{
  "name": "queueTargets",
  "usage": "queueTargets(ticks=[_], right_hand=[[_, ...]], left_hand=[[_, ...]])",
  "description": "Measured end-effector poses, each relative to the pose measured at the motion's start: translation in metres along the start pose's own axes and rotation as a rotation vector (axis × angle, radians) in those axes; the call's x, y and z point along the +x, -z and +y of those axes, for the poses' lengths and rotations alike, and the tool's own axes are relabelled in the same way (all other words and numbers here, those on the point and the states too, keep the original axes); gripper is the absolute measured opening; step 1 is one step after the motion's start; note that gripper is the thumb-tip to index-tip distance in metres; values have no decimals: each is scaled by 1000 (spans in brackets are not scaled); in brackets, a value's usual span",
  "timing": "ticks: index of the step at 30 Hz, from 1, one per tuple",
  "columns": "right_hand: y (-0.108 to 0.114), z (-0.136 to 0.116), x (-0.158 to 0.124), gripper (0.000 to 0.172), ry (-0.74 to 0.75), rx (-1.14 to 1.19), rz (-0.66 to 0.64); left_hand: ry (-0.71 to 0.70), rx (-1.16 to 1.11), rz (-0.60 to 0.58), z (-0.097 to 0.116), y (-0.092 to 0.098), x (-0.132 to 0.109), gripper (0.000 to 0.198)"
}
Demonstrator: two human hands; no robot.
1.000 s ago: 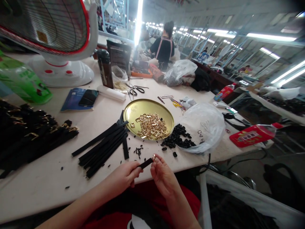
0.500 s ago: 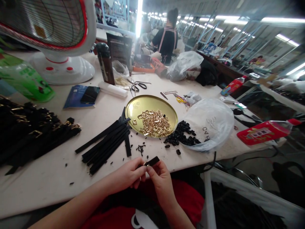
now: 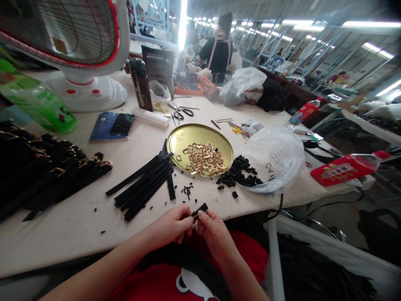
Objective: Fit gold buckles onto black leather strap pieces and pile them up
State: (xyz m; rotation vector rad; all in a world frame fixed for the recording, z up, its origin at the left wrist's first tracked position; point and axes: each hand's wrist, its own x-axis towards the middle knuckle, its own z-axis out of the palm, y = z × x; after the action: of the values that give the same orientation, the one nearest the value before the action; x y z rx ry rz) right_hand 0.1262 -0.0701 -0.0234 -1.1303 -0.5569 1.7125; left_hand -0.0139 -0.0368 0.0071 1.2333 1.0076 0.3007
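Heap [image 3: 59,175] of black straps, gold buckles. Flat matte strips [image 3: 142,184] fanned on table [image 3: 62,240]. Left hand [image 3: 175,223] pinches short black strap [image 3: 202,207], gold metal at its fingertips; strap spans both hands near table edge. Round shiny tray [image 3: 200,130] beyond, angular gold buckles [image 3: 205,159] piled inside. Right hand [image 3: 214,230] grips strap too. Crinkly translucent bag [image 3: 272,154].

Lit tube lights [image 3: 371,25], grey ceiling [image 3: 266,8]; blue frames [image 3: 156,41] beyond pale worktable [image 3: 72,225]
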Motion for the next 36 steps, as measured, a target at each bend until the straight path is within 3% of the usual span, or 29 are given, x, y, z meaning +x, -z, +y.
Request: queueTargets(ticks=[3, 8, 11, 15, 19, 21, 25, 27, 33, 34, 36], right_hand=[[1, -2, -3, 20, 119, -233, 35], [6, 0, -6, 10, 618, -881, 219], [8, 1, -4, 6, 774, -1057, 217], [8, -7, 1, 10, 663, -1004, 156], [7, -19, 5, 10, 327, -681, -18], [9, -21, 6, 11, 228, -606, -49], [16, -16, 6, 9, 494, -901, 75], [20, -13, 7, 9, 559, -940, 74], [26, -15, 11, 15, 131, -442, -28], [25, -16, 12, 15, 116, -433, -16], [25, -15, 13, 14, 221, -558, 78]], left_hand=[[1, 36, 27, 1, -3, -2, 16], [-64, 46, 69, -4, -8, -2, 22], [-80, 85, 80, -7, -6, 1, 25], [-40, 82, 46, -8, 0, 7, 29], [3, 58, -12, -8, 2, 13, 32], [24, 75, -11, -9, 2, 17, 31], [89, 61, -6, -12, 1, 26, 31], [114, 38, -20, -12, 1, 29, 31], [107, 106, -57, 1, 0, 28, 26], [75, 143, -48, 3, 0, 28, 26], [17, 208, -15, 5, -1, 27, 26]])
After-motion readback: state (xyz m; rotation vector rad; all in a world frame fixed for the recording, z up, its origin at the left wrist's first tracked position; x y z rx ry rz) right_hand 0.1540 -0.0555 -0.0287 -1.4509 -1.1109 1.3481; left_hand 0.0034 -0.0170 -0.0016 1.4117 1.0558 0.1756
